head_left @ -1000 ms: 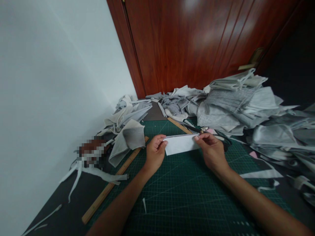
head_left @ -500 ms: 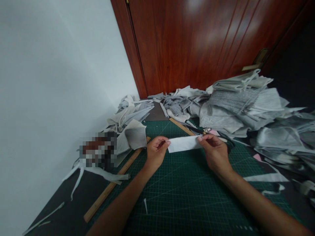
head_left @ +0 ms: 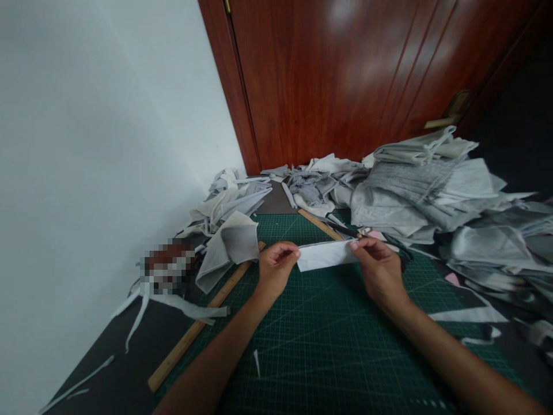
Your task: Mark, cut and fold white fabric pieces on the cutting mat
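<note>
A small white rectangle of fabric [head_left: 327,256] is stretched between my two hands, above a green cutting mat [head_left: 328,346]. My left hand [head_left: 277,262] pinches its left end between thumb and fingers. At the upper right corner, my right hand [head_left: 379,266] grips it the same way. The strip's top edge looks doubled or folded, with a thin grey line along it. Behind the right hand lie scissors [head_left: 343,230] with dark handles, partly hidden.
A wooden ruler [head_left: 203,323] lies along the mat's left side; another wooden strip [head_left: 318,223] is behind the fabric. Heaps of grey and white cloth [head_left: 415,190] line the back and right. More cloth pieces [head_left: 228,248] lie by the wall. A wooden door [head_left: 328,86] stands behind.
The fabric's left end has shifted slightly right with my left hand, and a grey line now shows more along its top edge. Both hands keep their pinch.
</note>
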Tool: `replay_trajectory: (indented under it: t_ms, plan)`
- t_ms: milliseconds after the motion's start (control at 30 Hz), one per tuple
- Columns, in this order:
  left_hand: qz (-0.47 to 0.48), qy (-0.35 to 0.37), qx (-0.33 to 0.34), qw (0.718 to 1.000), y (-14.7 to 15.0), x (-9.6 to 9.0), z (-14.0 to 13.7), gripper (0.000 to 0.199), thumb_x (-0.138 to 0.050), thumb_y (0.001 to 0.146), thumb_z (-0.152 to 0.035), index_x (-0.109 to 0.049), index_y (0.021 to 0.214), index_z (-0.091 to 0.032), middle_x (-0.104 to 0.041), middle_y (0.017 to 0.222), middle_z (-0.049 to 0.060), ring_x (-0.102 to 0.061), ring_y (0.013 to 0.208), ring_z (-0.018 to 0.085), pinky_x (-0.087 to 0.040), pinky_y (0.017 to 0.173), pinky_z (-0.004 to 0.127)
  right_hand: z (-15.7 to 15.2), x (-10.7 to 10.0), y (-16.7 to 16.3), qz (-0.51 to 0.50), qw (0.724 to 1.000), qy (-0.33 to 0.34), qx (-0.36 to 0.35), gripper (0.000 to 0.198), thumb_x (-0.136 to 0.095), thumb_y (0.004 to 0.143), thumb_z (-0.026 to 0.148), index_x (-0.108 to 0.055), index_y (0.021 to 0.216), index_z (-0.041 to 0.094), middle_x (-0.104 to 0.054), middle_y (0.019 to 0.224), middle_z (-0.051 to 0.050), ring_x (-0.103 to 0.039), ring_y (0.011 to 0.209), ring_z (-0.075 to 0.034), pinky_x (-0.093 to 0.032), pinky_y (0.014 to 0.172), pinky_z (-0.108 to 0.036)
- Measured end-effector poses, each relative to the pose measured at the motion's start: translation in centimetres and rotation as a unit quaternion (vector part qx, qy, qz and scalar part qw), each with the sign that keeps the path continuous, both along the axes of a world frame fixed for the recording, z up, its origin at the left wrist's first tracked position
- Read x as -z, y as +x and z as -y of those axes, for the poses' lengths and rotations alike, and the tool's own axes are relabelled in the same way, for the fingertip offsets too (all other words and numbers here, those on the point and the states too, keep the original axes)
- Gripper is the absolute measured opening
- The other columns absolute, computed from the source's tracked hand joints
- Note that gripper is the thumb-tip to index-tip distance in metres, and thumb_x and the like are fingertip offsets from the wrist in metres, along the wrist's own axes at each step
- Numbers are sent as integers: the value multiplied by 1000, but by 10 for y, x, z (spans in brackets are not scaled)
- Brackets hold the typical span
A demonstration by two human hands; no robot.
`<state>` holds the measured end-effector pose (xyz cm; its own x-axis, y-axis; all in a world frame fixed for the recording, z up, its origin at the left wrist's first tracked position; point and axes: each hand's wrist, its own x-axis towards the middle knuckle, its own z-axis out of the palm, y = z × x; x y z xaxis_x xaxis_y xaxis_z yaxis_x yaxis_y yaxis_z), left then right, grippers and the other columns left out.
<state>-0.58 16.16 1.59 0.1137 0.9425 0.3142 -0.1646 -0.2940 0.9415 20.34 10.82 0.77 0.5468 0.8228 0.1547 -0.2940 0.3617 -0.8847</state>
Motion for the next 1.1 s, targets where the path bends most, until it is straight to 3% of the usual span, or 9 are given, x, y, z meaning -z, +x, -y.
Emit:
replay_trajectory:
  t_ms: [233, 500, 867, 1100]
  plan:
    - [24, -28, 2, 999, -1, -3, 2, 8, -80, 68, -24, -74, 69, -18, -73, 82, 4, -67, 78, 18, -54, 73, 30, 1, -2, 0, 32, 999, 5, 6, 25, -92, 65, 37, -72, 72, 24, -68, 73, 2, -58, 70, -16, -44, 71, -32]
    - [1, 6, -19, 1000, -3, -4, -3, 8, -80, 70, -24, -76, 72, -18, -74, 84, 5, -68, 80, 17, -54, 75, 29, 0, 2, 2, 43, 999, 2, 4, 23, -91, 69, 36, -72, 74, 24, -67, 72, 3, -56, 69, -15, -42, 69, -30]
    - [-5, 17, -16, 1000, -2, -5, -8, 16, -78, 70, -25, -64, 75, -18, -70, 77, 2, -66, 74, 15, -53, 70, 25, -3, -2, -2, 68, 997, 1, 35, 32, -90, 66, 40, -66, 81, 25, -65, 75, 3, -58, 69, -16, -45, 67, -30]
    - [12, -5, -1, 1000, -4, -13, -9, 45, -80, 68, -23, -57, 107, -20, -70, 74, -2, -67, 68, 13, -51, 64, 23, -6, -2, -1, 54, 998, -18, 19, 38, -91, 64, 41, -72, 92, 26, -71, 79, 0, -63, 73, -19, -50, 71, -34]
